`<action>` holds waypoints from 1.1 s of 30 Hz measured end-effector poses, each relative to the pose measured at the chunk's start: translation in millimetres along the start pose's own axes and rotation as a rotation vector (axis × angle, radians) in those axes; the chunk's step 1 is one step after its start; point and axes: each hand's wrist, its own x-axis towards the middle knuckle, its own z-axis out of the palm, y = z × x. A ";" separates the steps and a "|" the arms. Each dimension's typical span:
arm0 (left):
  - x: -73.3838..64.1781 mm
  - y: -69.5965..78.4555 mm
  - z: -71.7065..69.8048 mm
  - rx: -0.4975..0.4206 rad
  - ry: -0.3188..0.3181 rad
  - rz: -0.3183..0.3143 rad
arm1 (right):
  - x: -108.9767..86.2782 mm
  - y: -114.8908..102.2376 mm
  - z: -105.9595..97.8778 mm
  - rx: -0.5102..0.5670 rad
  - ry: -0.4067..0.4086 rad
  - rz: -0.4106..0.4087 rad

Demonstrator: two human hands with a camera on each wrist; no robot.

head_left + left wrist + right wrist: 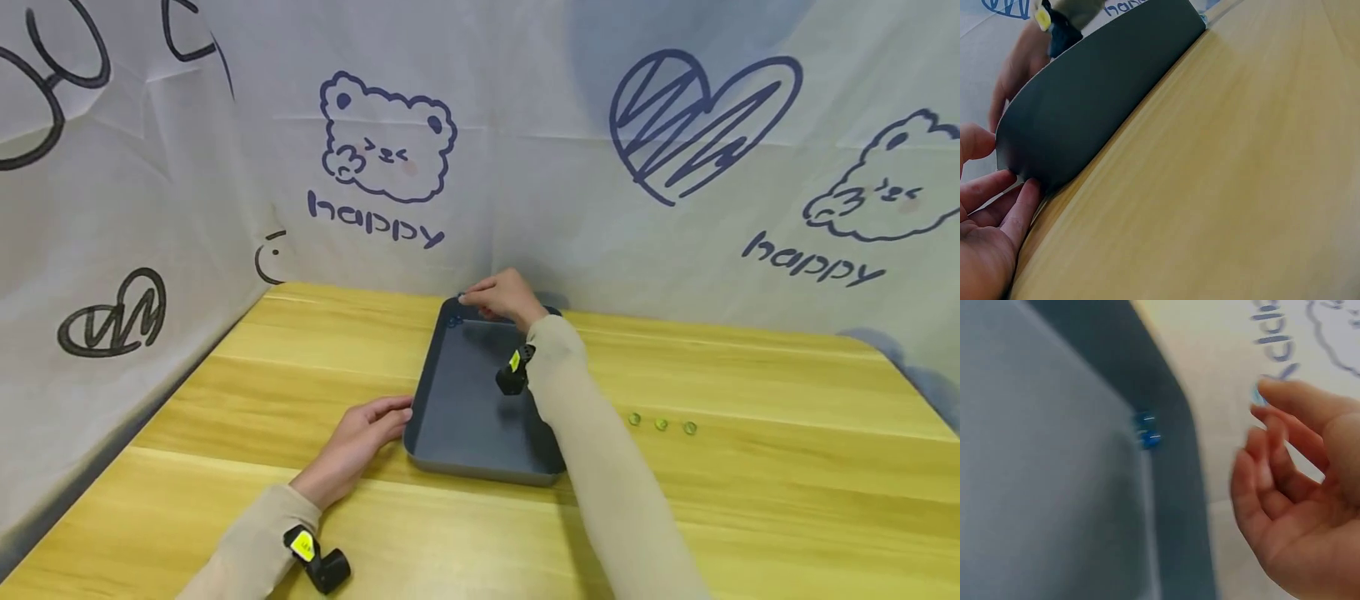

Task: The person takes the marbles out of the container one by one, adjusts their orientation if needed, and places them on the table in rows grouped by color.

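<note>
My right hand (510, 298) is above the far rim of the dark grey tray (480, 462). Between its thumb and forefinger it pinches a small blue glass marble (1259, 395), mostly covered by the fingertips. Two blue marbles (1148, 439) lie together inside the tray's far left corner. At the tray's left side, toward the near end, my left hand (356, 442) rests with its fingertips against the outer wall. The left wrist view shows those fingers (1021, 209) fairly straight on the wall.
Three yellow-green marbles (661, 425) lie in a row on the wooden table (750, 517), right of the tray. A white cloth with drawings (525, 167) hangs behind the table and along its left side.
</note>
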 end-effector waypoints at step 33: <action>0.2 0.2 -3.6 -0.005 -0.026 -0.025 | -105.1 17.9 -63.0 0.128 0.025 -0.214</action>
